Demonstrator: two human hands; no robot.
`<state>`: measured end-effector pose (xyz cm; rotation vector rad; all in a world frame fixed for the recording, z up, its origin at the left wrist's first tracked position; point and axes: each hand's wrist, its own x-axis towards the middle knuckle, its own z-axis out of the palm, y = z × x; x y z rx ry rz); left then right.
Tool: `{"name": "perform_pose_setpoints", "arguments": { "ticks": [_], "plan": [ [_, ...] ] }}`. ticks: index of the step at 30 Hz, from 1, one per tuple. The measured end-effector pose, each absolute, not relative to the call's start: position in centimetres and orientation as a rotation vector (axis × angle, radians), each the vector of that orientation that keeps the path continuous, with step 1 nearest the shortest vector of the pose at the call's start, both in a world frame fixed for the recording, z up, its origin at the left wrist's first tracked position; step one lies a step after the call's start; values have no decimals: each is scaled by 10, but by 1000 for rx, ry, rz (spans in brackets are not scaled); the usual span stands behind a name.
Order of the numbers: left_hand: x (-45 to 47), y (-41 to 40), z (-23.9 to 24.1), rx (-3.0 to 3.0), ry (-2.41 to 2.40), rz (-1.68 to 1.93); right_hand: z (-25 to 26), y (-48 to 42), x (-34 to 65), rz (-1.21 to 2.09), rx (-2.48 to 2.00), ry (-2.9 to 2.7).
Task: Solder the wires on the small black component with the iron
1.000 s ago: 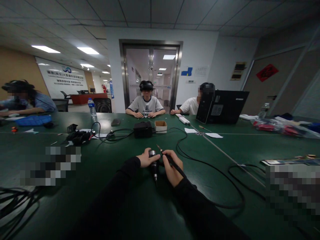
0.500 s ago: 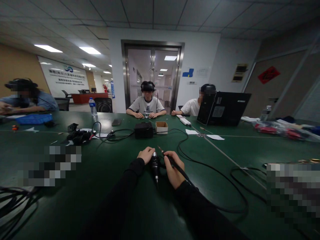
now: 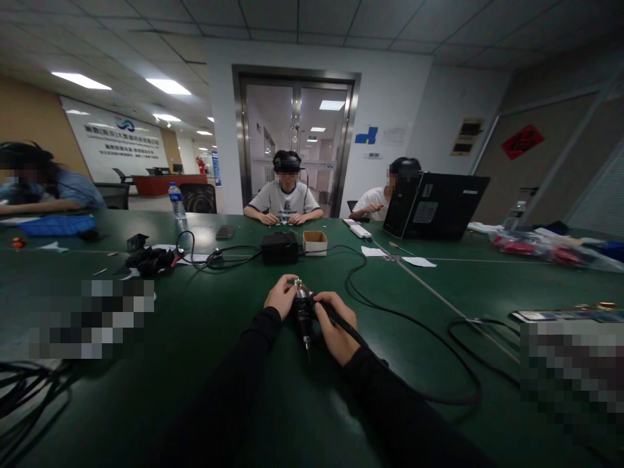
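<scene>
My left hand (image 3: pixel 280 296) is closed round a small dark cylindrical part with a metal top (image 3: pixel 302 311), held just above the green table (image 3: pixel 195 338). A thin pin sticks out of its lower end. My right hand (image 3: pixel 336 325) grips a black pen-shaped corded tool (image 3: pixel 341 320), its tip laid against the top of the part. The tool's black cable (image 3: pixel 419 325) loops away to the right across the table. Both my sleeves are black.
A black box (image 3: pixel 279 247) and a small cardboard box (image 3: pixel 314 242) stand ahead, with cables (image 3: pixel 214 259) to the left. Three people sit at the table's far side and left. A laptop (image 3: pixel 433 207) stands at the right. More cables (image 3: pixel 29 390) lie near left.
My hands have drawn closer together on the part; the tool's tip, earlier pointing up and left clear of it, now rests on its top. The view has tilted down slightly.
</scene>
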<state>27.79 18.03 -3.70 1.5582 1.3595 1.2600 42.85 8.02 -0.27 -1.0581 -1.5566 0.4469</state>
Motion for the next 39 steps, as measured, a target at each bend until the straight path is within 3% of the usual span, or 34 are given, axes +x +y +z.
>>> {"name": "perform_pose_setpoints", "arguments": {
  "ticks": [39],
  "plan": [
    [277,188,-45,1493,1170,1379,-4,81,430,371,-1071,-1643]
  ]
}}
